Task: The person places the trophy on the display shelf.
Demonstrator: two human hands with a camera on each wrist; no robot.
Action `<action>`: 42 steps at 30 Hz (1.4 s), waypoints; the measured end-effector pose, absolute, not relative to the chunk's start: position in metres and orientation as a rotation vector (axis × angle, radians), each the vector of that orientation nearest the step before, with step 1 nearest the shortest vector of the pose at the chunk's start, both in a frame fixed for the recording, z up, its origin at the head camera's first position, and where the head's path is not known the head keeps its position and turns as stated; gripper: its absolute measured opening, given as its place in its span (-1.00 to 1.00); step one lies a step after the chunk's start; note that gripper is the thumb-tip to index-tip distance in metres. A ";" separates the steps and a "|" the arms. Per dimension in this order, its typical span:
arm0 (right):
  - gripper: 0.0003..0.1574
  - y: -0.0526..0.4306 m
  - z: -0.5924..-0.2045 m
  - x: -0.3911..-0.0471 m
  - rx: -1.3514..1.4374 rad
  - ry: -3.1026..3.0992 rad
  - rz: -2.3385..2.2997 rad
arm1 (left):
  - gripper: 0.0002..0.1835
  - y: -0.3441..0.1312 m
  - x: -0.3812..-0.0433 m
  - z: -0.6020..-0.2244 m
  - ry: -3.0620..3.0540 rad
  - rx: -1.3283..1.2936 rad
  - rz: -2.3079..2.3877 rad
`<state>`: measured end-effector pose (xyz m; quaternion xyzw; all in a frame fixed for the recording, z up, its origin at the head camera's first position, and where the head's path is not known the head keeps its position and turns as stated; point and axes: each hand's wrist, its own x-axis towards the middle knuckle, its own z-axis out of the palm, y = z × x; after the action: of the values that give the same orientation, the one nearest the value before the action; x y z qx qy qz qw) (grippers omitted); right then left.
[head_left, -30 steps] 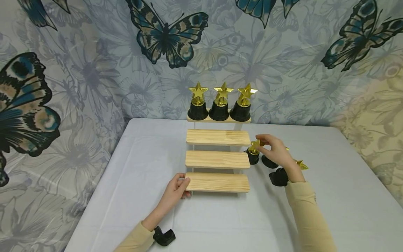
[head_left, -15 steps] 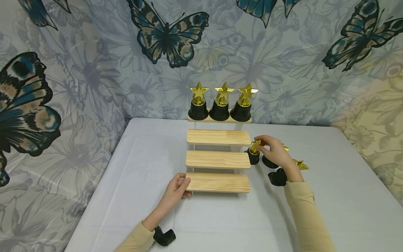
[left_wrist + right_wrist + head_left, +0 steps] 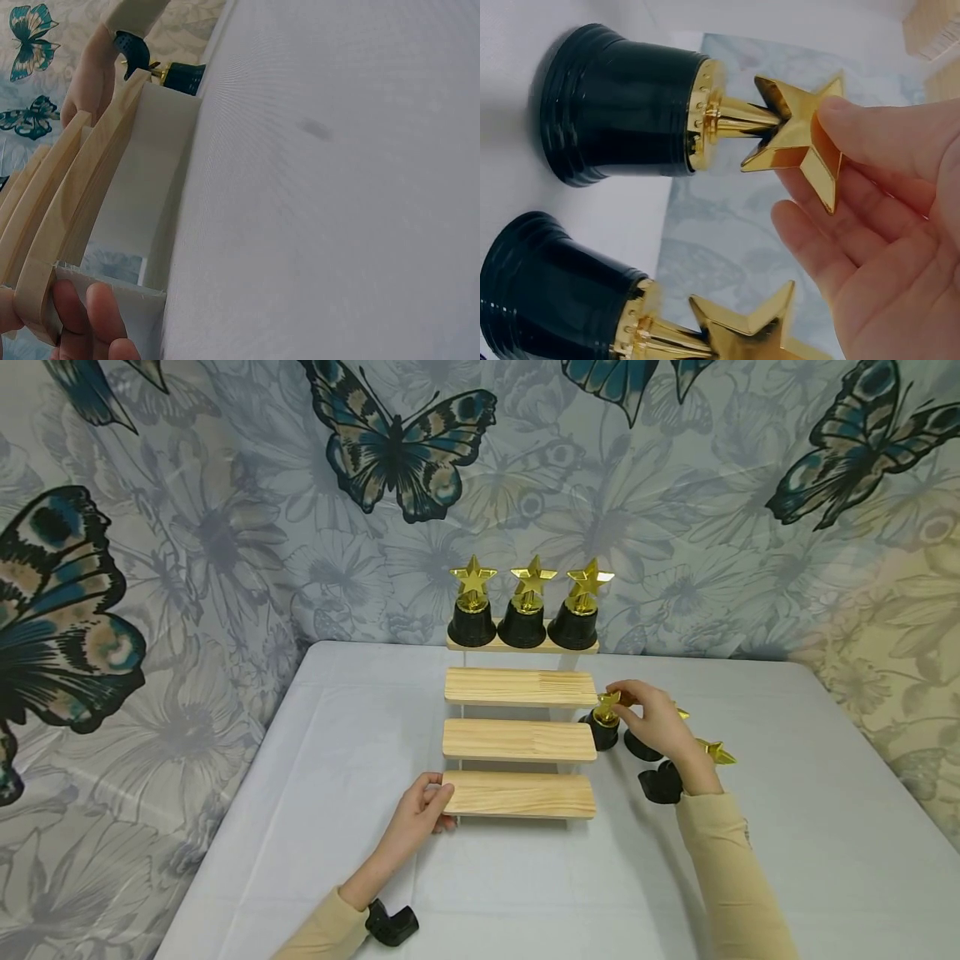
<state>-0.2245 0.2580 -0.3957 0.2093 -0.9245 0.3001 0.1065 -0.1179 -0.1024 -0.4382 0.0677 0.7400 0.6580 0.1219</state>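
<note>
Right hand [image 3: 658, 720]: thumb and fingers pinch the star of a shiny gold star trophy with a round black base [image 3: 604, 737], upright on the white cloth-covered table [image 3: 517, 889], just right of the four-tier pale wooden stand [image 3: 519, 741]. Left hand [image 3: 415, 806]: fingers grasp the left end of its lowest shelf [image 3: 521, 796]. Three matching trophies [image 3: 522, 625] stand on the top tier.

The white tabletop [image 3: 300, 860] carries a stepped wooden rack [image 3: 521, 740], whose top shelf [image 3: 547, 648] bears three upright star trophies [image 3: 522, 625]. Just right of the rack stands a fourth trophy [image 3: 604, 735]; beyond it, a fifth trophy [image 3: 643, 746]; farther right shows another gold star [image 3: 717, 752], partly hidden.
</note>
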 end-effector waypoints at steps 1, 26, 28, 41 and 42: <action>-0.67 0.258 -0.395 -0.224 0.626 -2.697 0.875 | -0.70 -0.102 -0.118 -0.438 2.163 0.200 1.921; -0.62 0.245 -0.318 -0.192 0.673 -2.443 0.727 | -0.68 -0.103 -0.117 -0.439 2.161 0.202 1.919; -0.61 0.245 -0.310 -0.188 0.683 -2.426 0.707 | -0.69 -0.102 -0.117 -0.439 2.160 0.197 1.919; -0.48 0.235 -0.273 -0.170 0.745 -2.327 0.664 | -0.69 -0.103 -0.118 -0.438 2.154 0.178 1.927; -0.48 0.234 -0.272 -0.169 0.746 -2.329 0.667 | -0.69 -0.102 -0.118 -0.438 2.152 0.179 1.927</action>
<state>-0.1690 0.2341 -0.2718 0.2810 -0.8768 0.2511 0.2988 -0.1183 -0.1025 -0.4384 0.0613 0.7379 0.6607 0.1236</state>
